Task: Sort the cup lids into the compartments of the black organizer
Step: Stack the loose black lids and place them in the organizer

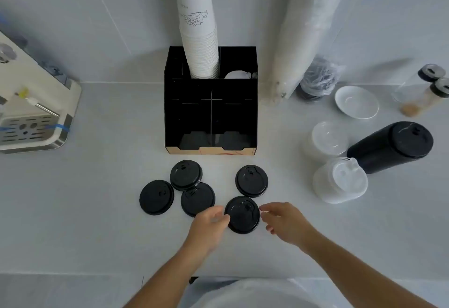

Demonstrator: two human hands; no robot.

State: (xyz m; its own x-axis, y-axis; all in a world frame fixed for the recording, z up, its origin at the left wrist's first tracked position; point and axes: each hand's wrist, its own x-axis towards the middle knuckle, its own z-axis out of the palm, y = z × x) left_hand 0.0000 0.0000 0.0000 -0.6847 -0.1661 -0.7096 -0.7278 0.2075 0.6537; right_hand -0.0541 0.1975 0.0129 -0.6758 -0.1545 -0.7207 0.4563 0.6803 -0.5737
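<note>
On the pale counter point(73, 210), against the tiled wall, the black organizer point(211, 116) stands with a tall stack of paper cups point(199, 40) rising from its back left compartment; the front compartments, split by a thin divider, look dark and I cannot tell what lies in them. A coffee machine point(31, 111) sits well off to the left. To the right lie a black stack of lids on its side point(391, 147), two clear stacks of lids point(340, 181), and a white saucer point(356, 101). In front of the organizer five black cup lids lie flat: three bunched at the left point(185, 175), the rear one overlapping its neighbour, one apart at the right point(251, 181), and the nearest lid point(242, 215) between the two hands. The left hand point(210, 222) is loosely curled, fingers touching that lid's left edge. The right hand point(283, 220) is spread, fingertips just beside its right edge; whether they touch is unclear.
</note>
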